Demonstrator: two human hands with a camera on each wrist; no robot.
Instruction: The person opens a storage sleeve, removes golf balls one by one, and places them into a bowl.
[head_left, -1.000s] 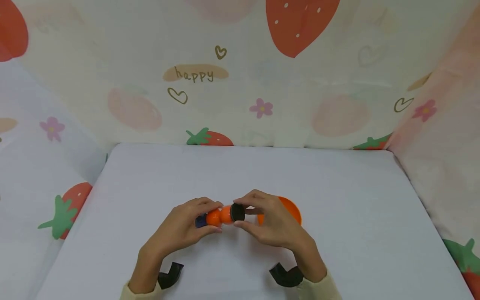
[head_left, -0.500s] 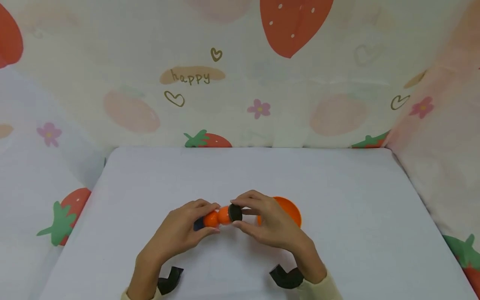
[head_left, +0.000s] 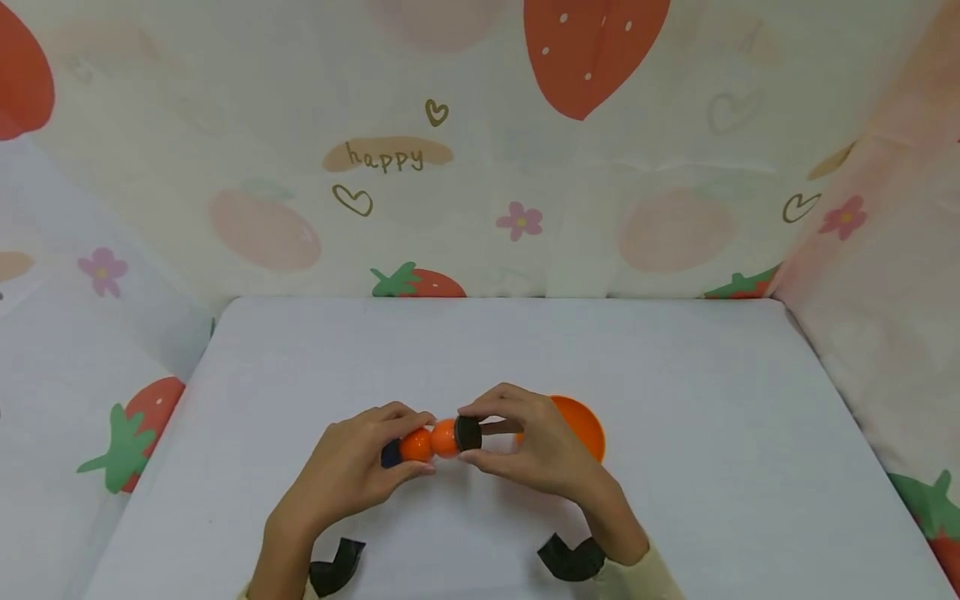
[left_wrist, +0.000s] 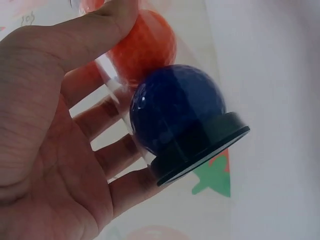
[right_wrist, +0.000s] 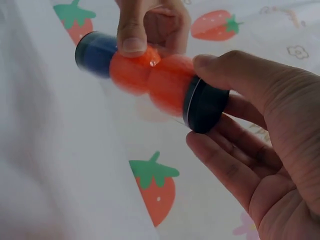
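Note:
A clear tube [left_wrist: 117, 90] holding golf balls is held sideways between both hands above the table. Inside are a blue ball [left_wrist: 177, 107] at the left end and two orange balls [head_left: 416, 446] beside it. My left hand [head_left: 348, 467] grips the tube around its middle, thumb and fingers on opposite sides. With thumb and fingertips, my right hand [head_left: 528, 437] pinches the black end cap [right_wrist: 206, 105] on the right end. A second black end cap [left_wrist: 200, 147] closes the blue ball's end, seen in the left wrist view.
Behind the right hand lies an orange round dish [head_left: 588, 425], partly covered by that hand. Black curved pieces [head_left: 573, 558] show beside both wrists. The white table [head_left: 675, 358] meets strawberry-print cloth walls [head_left: 480, 167] at its back and sides.
Both hands and the tube have drifted slightly left and toward the near side. The grips on the tube and on the cap stay much the same.

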